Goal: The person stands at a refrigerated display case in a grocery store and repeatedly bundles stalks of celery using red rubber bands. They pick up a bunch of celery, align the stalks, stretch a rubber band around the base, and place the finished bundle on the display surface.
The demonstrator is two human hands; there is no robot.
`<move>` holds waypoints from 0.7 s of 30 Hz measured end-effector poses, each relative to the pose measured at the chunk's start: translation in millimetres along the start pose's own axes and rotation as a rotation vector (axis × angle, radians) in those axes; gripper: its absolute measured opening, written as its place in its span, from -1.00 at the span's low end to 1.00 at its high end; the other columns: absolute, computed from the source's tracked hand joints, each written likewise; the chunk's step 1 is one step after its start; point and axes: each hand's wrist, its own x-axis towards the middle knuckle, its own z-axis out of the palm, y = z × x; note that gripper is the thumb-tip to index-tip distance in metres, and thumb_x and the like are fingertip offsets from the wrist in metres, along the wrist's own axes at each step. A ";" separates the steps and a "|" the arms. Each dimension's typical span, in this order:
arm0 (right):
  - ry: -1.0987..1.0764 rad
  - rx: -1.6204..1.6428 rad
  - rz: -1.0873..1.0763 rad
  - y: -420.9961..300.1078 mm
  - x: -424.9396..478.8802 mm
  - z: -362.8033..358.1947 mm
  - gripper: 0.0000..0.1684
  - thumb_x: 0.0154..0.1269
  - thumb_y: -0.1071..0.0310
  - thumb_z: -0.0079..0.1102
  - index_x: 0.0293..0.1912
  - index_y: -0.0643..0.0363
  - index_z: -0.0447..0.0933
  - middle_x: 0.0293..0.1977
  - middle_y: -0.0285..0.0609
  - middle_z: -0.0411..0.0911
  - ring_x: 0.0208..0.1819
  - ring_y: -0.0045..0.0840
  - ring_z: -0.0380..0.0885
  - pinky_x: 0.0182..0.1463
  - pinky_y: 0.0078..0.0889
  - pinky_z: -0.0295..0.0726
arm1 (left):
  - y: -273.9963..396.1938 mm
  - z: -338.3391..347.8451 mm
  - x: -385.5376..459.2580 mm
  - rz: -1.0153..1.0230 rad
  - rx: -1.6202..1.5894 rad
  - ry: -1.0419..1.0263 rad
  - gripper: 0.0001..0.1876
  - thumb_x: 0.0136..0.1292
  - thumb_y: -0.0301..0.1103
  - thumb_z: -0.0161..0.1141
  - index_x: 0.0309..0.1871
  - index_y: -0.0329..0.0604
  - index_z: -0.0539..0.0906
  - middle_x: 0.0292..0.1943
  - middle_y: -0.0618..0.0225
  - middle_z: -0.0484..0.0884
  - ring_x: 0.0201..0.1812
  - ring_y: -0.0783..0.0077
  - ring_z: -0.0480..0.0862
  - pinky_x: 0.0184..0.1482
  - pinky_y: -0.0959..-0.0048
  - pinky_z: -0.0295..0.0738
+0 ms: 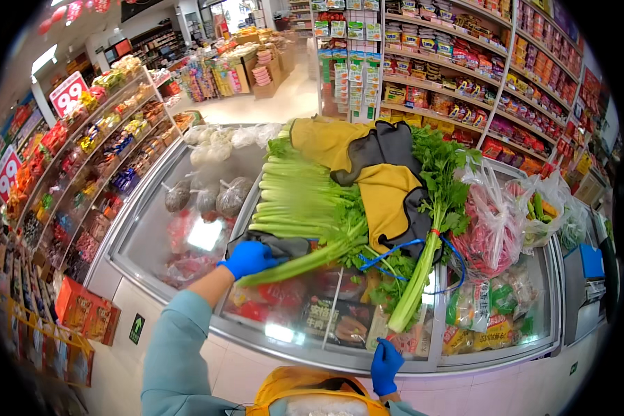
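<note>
My left hand (pixel 250 258), in a blue glove, is at the left end of a celery stalk bunch (pixel 304 262) and a dark cloth (pixel 275 242); whether its fingers grip either is unclear. Behind it lies a row of celery (pixel 296 192) on the freezer's glass lid. My right hand (pixel 387 364), also blue-gloved, is at the freezer's front edge with its fingers drawn together; I cannot tell whether something small is between them. Beyond it lies a celery bunch (pixel 421 278) bound with a red band (pixel 435 232). Blue cord (pixel 395 247) crosses beside it. Yellow and grey cloth (pixel 390 192) lies between the celery piles.
The chest freezer (pixel 322 340) has a metal rim and holds packaged food. Bagged goods (pixel 234 195) lie at its left, and plastic bags of red produce (pixel 491 229) and mixed vegetables (pixel 543 208) at its right. Snack shelves (pixel 442 67) stand behind; a candy rack (pixel 99 145) is at left.
</note>
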 end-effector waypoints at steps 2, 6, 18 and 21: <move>-0.021 -0.145 -0.015 -7.3 -3.7 11.2 -0.87 0.18 0.49 0.07 -0.27 0.24 0.57 -0.55 -0.11 0.54 -0.62 -0.53 0.45 -0.50 -0.51 0.38 | -42.2 -10.7 43.7 0.026 -0.029 0.099 -0.64 0.07 -0.30 0.12 0.00 -0.01 0.52 -0.30 0.20 0.58 -0.31 0.16 0.59 -0.29 0.20 0.45; 0.057 -0.368 -0.049 -31.0 5.0 21.1 -0.87 0.16 0.51 0.09 -0.28 0.20 0.58 -0.59 -0.12 0.51 -0.63 -0.45 0.44 -0.50 -0.46 0.39 | -113.4 -17.9 156.4 0.105 0.340 0.288 -0.59 0.10 -0.36 0.07 0.08 -0.13 0.44 -0.13 0.16 0.54 -0.10 0.14 0.53 -0.11 0.19 0.41; 0.264 -0.355 0.180 -14.2 -0.9 22.6 -0.86 0.18 0.51 0.07 -0.26 0.24 0.57 -0.49 -0.08 0.56 -0.51 -0.53 0.50 -0.40 -0.48 0.43 | -132.9 -18.8 240.6 0.119 0.254 -0.204 -0.41 -0.26 0.05 0.26 -0.18 -0.19 0.61 -0.15 -0.01 0.59 -0.12 0.06 0.60 -0.09 0.20 0.48; 0.302 -0.269 0.220 -14.0 -3.0 22.2 -0.86 0.20 0.50 0.07 -0.25 0.24 0.57 -0.50 -0.07 0.56 -0.51 -0.57 0.50 -0.40 -0.50 0.43 | -118.3 -41.0 198.3 0.107 -0.020 -0.170 -0.24 -0.19 -0.03 0.19 0.14 -0.25 0.37 -0.13 -0.14 0.55 -0.09 -0.11 0.54 -0.03 0.14 0.44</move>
